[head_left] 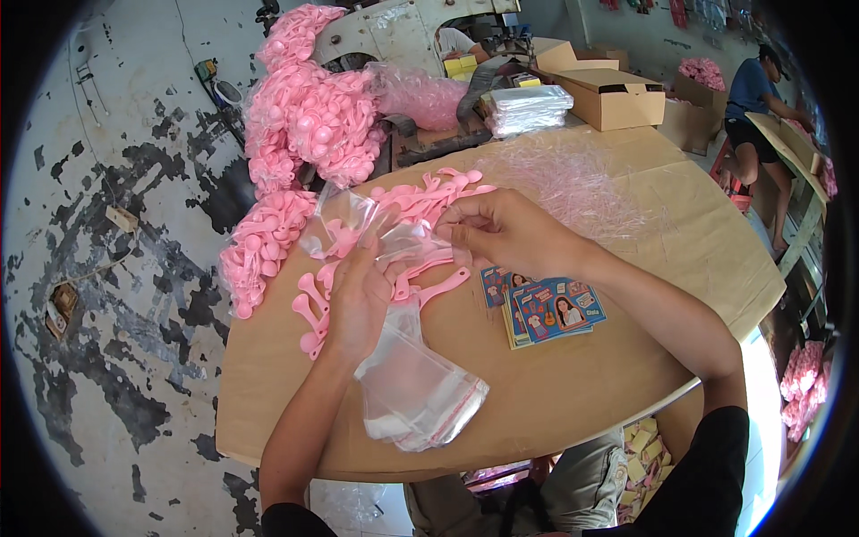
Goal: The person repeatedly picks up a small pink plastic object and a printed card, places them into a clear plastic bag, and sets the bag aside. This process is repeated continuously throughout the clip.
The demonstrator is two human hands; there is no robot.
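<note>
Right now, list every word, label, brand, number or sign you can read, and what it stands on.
Blue cards: printed lettering, not copied out here; the smallest is unreadable.
Clear bags: any print along the edge is too small to read.
Pink spoons: none visible.
Cardboard box: none readable.

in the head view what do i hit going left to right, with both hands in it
Blotchy grey floor → lower heap of pink spoon-like pieces → left hand → right hand → seated person in a blue top.
</note>
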